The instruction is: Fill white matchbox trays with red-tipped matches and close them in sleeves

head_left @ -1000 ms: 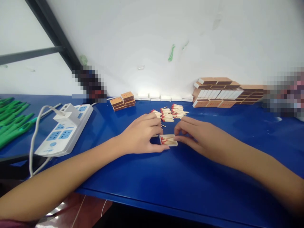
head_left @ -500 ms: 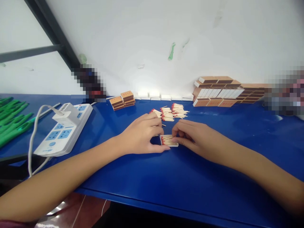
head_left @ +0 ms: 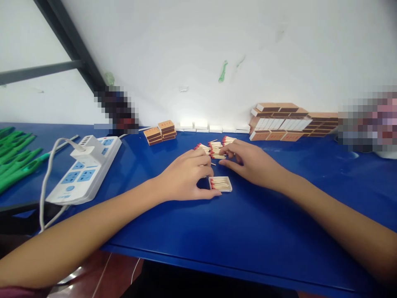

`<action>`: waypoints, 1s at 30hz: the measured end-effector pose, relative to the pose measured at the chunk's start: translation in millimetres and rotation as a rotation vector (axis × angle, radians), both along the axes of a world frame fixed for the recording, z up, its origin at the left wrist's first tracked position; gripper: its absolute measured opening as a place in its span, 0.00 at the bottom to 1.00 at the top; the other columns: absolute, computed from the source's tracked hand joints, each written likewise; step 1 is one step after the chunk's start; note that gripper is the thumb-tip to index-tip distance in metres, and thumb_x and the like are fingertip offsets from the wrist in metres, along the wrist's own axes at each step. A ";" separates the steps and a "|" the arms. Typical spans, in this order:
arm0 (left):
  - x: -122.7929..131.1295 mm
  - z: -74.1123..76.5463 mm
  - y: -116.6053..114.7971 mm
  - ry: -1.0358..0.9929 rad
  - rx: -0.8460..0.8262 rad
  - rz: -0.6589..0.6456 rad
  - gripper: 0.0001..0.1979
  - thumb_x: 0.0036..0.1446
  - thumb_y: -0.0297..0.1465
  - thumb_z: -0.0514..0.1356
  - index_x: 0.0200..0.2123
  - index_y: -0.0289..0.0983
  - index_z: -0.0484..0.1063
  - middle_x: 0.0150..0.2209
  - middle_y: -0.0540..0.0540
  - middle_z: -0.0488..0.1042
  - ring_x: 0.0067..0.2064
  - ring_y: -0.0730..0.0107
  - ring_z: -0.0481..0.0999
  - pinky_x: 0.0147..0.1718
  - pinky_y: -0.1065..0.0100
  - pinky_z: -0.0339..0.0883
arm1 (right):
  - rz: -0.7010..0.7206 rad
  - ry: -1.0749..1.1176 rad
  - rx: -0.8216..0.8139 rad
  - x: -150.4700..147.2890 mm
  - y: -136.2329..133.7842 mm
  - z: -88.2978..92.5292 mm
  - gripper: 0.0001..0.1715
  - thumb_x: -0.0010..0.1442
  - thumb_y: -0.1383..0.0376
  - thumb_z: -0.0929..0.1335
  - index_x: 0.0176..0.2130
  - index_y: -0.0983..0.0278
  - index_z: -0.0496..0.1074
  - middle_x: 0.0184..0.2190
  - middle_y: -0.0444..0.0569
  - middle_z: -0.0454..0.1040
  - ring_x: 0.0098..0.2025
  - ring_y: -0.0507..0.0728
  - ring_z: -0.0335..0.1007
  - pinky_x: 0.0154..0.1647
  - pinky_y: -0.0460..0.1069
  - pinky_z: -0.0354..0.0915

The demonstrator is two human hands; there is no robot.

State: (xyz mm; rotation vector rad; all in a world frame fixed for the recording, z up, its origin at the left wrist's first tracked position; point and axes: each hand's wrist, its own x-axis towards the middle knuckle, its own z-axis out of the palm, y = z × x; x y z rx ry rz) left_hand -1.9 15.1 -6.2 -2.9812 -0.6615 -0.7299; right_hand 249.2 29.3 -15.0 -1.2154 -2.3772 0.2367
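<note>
A small white matchbox tray (head_left: pixel 221 183) filled with red-tipped matches lies on the blue table (head_left: pixel 198 231). My left hand (head_left: pixel 186 176) curls round the tray's left end, thumb along its near side, fingers closed on it. My right hand (head_left: pixel 248 161) reaches over the loose pile of matches (head_left: pixel 214 150) behind the tray, fingers bent and pinching at the matches there. Whether matches are lifted I cannot make out.
A white power strip (head_left: pixel 85 169) with a plugged adapter and cable lies at left. Green items (head_left: pixel 15 159) sit at far left. Small stacks of brown matchboxes (head_left: pixel 160 131), white trays (head_left: pixel 211 126) along the wall, and a larger box stack (head_left: pixel 285 122) stand behind.
My right hand has left the tray's right end and moved back and up onto the loose match pile. My left hand has stayed on the tray.
</note>
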 end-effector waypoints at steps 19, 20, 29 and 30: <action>-1.6 -0.6 0.0 0.017 0.042 0.012 0.21 0.61 0.49 0.66 0.35 0.34 0.80 0.36 0.43 0.77 0.42 0.60 0.73 0.47 0.59 0.69 | -0.076 -0.185 -0.127 -8.2 6.2 -4.3 0.13 0.73 0.58 0.62 0.37 0.61 0.67 0.41 0.55 0.73 0.39 0.61 0.70 0.39 0.54 0.63; -1.6 -0.6 0.0 0.019 0.039 0.014 0.21 0.61 0.49 0.66 0.35 0.35 0.80 0.36 0.43 0.77 0.42 0.60 0.73 0.47 0.59 0.69 | -0.081 -0.206 -0.119 -8.1 6.0 -4.8 0.13 0.73 0.58 0.62 0.37 0.61 0.66 0.40 0.54 0.73 0.38 0.61 0.70 0.38 0.53 0.62; -1.8 -1.0 0.9 0.007 0.034 0.011 0.21 0.61 0.49 0.66 0.35 0.35 0.80 0.35 0.43 0.77 0.42 0.60 0.73 0.46 0.59 0.69 | -0.068 -0.266 -0.030 -3.9 8.0 -11.5 0.14 0.74 0.57 0.62 0.37 0.61 0.65 0.39 0.54 0.73 0.37 0.60 0.70 0.37 0.53 0.63; -1.6 -0.8 0.8 0.006 0.034 0.010 0.21 0.61 0.49 0.66 0.35 0.35 0.80 0.35 0.43 0.77 0.42 0.60 0.73 0.46 0.59 0.69 | -0.066 -0.258 -0.029 -3.8 7.8 -11.6 0.14 0.74 0.57 0.62 0.37 0.61 0.66 0.39 0.54 0.73 0.37 0.61 0.71 0.38 0.53 0.63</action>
